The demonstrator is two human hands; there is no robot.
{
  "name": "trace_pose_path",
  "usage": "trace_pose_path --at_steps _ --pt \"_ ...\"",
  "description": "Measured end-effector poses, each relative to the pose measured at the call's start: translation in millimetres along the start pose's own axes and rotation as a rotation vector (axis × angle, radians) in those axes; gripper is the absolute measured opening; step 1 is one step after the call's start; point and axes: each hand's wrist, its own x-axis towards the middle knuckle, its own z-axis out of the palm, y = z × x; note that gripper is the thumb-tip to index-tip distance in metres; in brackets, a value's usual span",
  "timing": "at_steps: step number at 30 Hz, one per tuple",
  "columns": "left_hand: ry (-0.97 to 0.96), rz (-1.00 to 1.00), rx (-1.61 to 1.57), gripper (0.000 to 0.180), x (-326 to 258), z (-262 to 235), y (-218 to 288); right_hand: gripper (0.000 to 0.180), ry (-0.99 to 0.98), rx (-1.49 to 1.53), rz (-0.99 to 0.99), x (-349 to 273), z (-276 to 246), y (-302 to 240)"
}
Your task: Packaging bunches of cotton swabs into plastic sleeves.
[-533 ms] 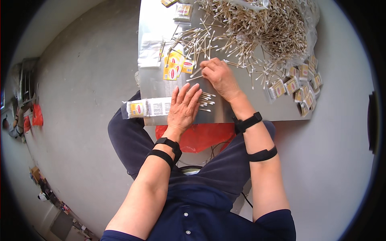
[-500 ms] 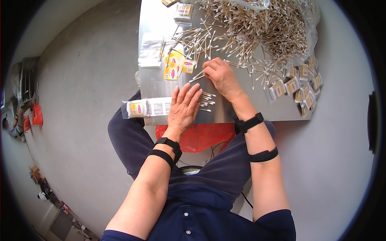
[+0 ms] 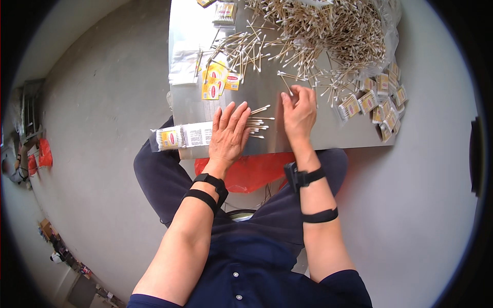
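Note:
My left hand (image 3: 229,134) lies flat, fingers stretched out, over a small bundle of cotton swabs (image 3: 262,127) whose white tips stick out to its right. Left of that hand is a clear plastic packet (image 3: 169,138) of swabs with a yellow label, beside a printed white strip (image 3: 198,134). My right hand (image 3: 300,117) is over the metal table, thumb and fingers bent but apart. One end of a loose cotton swab (image 3: 285,83) lies at the gap between its thumb and index finger; no grip on it shows.
A big heap of loose swabs (image 3: 328,36) in clear plastic covers the table's far right. Finished-looking swab packets (image 3: 382,102) pile at the right edge. Yellow cards (image 3: 213,84), white plastic bags (image 3: 184,61) and scattered swabs (image 3: 241,51) lie at the left. A red bag (image 3: 241,177) hangs below the table's edge.
My right hand has moved right and toward me, away from a swab near the bundle, and its fingers have parted. My left hand keeps its place over the bundle. The view has shifted slightly.

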Motion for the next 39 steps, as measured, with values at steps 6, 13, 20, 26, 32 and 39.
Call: trace_pose_path --at_steps 6,13,20,26,32,39 --pt "0.027 -0.011 -0.039 0.070 -2 3 -1 0.009 -0.277 0.048 -0.294 7 9 21" --pt "0.054 -0.019 -0.045 0.073 -3 4 -1 0.006 -0.450 0.124 -0.409 -18 10 8" --pt "0.047 0.011 -0.098 0.061 -3 -1 -4 0.018 -0.046 0.345 -0.038 -53 3 10" --pt "0.345 -0.269 -0.707 0.049 -5 -3 -6 0.036 0.047 0.588 0.050 -89 28 0" --pt "0.376 -0.282 -0.647 0.048 9 9 9 0.036 0.059 0.472 0.020 -94 51 -22" --pt "0.390 -0.300 -0.809 0.048 9 8 13 0.035 0.130 0.629 0.069 -95 58 -25"
